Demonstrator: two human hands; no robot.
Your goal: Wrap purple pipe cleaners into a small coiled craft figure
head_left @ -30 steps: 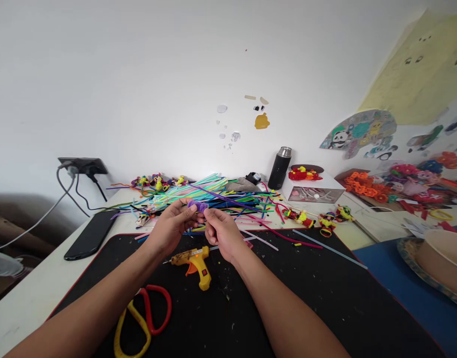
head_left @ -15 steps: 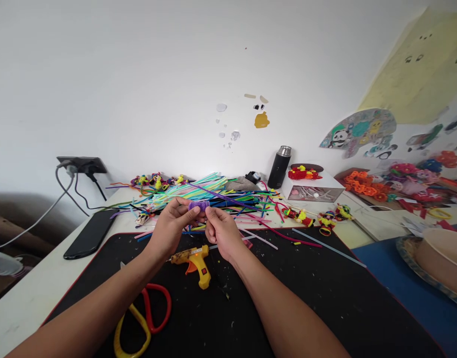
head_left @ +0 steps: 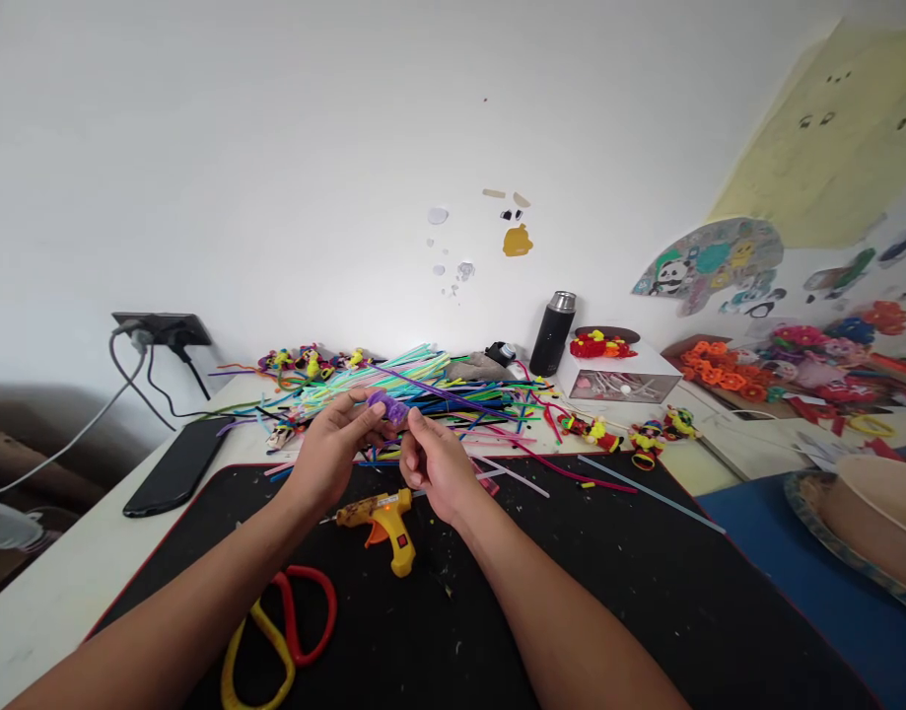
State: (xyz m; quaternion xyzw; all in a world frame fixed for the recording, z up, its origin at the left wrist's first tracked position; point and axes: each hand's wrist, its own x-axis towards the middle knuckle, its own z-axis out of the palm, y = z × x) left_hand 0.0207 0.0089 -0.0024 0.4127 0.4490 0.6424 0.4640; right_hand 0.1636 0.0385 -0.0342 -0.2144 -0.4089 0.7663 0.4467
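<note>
A small fuzzy purple piece (head_left: 386, 408) is pinched between the thumb and fingers of my left hand (head_left: 335, 439). My right hand (head_left: 442, 463) is at its right end, thumb and fingers closed on that end. Both hands are raised over the far part of the black mat. Under them lies a yellow glue gun (head_left: 384, 523) with an orange trigger. Scissors with one red and one yellow handle (head_left: 291, 616) rest below my left forearm. Behind my hands spreads a pile of colourful pipe cleaners (head_left: 423, 380).
A black phone (head_left: 175, 468) lies at the left, below a socket strip (head_left: 161, 328). A black bottle (head_left: 553, 335) and a white box (head_left: 622, 373) stand at the back. Small figures (head_left: 647, 444) lie right of the pile. A bowl (head_left: 885, 513) sits far right.
The purple piece has tilted, its left end now higher and more of it showing. My hands have shifted slightly, and the view has moved a little.
</note>
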